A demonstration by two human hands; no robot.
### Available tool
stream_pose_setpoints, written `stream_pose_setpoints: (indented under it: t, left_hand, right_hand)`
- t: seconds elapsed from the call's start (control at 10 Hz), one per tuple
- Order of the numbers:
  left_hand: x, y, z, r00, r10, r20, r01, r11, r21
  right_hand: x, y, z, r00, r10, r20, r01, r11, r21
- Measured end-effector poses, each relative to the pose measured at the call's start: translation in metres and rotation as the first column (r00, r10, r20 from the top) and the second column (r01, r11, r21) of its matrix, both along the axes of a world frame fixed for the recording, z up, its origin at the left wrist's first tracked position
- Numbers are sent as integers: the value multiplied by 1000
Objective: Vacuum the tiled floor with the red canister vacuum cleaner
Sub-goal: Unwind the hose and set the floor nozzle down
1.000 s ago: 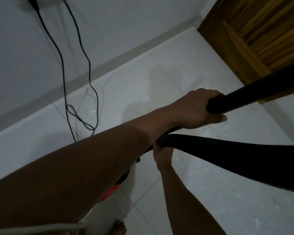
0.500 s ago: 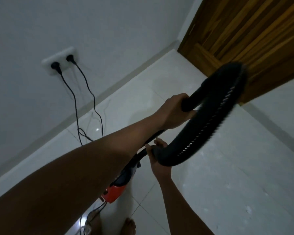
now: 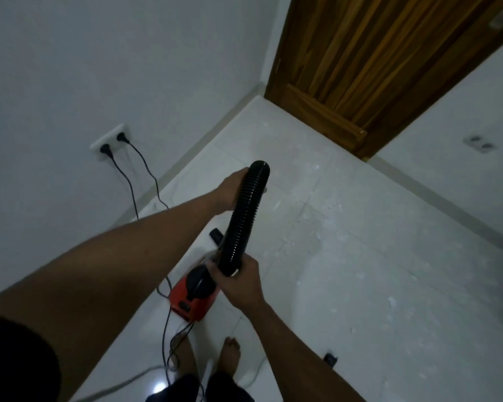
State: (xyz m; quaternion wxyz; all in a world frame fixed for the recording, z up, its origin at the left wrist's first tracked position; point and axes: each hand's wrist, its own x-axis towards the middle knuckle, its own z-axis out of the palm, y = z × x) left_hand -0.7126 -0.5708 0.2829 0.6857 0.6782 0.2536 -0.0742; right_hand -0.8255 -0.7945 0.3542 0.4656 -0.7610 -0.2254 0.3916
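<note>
Left hand [image 3: 230,192] wrapped round upper ribbed hose [image 3: 243,224]; right hand [image 3: 237,281] gripping its lower end. Red canister vacuum [image 3: 193,298] sits below, by bare feet. White debris litters tiled floor [image 3: 360,256]; vacuuming looks barely begun.

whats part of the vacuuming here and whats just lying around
Part of the job:
red canister vacuum
black ribbed hose, gripped by left hand and right hand
tiled floor with white specks
black cords at the wall socket; which one is the vacuum's is unclear

Just lying about:
wooden door
small dark object on the floor
</note>
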Motion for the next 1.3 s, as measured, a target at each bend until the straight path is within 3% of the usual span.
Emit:
stream_pose_setpoints:
  t: [0.2, 0.3, 0.4, 0.5, 0.7, 0.8, 0.9, 1.1, 1.2, 1.3]
  left_hand:
    - [-84, -41, 121, 987, 109, -118, -115, 992, -51]
    - [-103, -47, 132, 970, 119, -212, -178, 942, -285]
    - [-116, -55, 140, 962, 120, -245, -239, 805, -543]
    - [-121, -56, 158, 969, 146, -199, -236, 784, -574]
    - [-124, -65, 181, 940, 244, -238, -321, 868, -378]
    - [-131, -70, 182, 921, 323, -216, -381, 861, -336]
    - [-139, -76, 184, 913, 351, -209, -399, 878, -266]
    - [-150, -99, 195, 923, 326, -203, -358, 922, -150]
    - [-152, -113, 198, 921, 318, -223, -348, 931, -111]
    - [-156, -126, 199, 895, 349, -277, -383, 920, -81]
  right_hand:
    - [-8, -1, 5, 998, -60, -3, 60, 991, 123]
    - [-18, -5, 6, 997, 29, -74, -26, 999, 48]
    - [-22, -10, 4, 994, 79, -77, -79, 997, 2]
    - [-27, -8, 11, 991, 95, -94, -93, 995, 25]
    - [-19, 0, 35, 987, -35, -156, 59, 987, 148]
    - [-9, 5, 37, 858, -194, -475, 281, 952, 119]
    - [5, 7, 34, 684, -313, -659, 417, 909, 2]
    - [32, 33, 36, 543, -347, -765, 376, 915, -148]
    - [44, 43, 40, 352, -357, -865, 459, 871, -173]
    - [59, 46, 39, 353, -368, -860, 460, 869, -182]
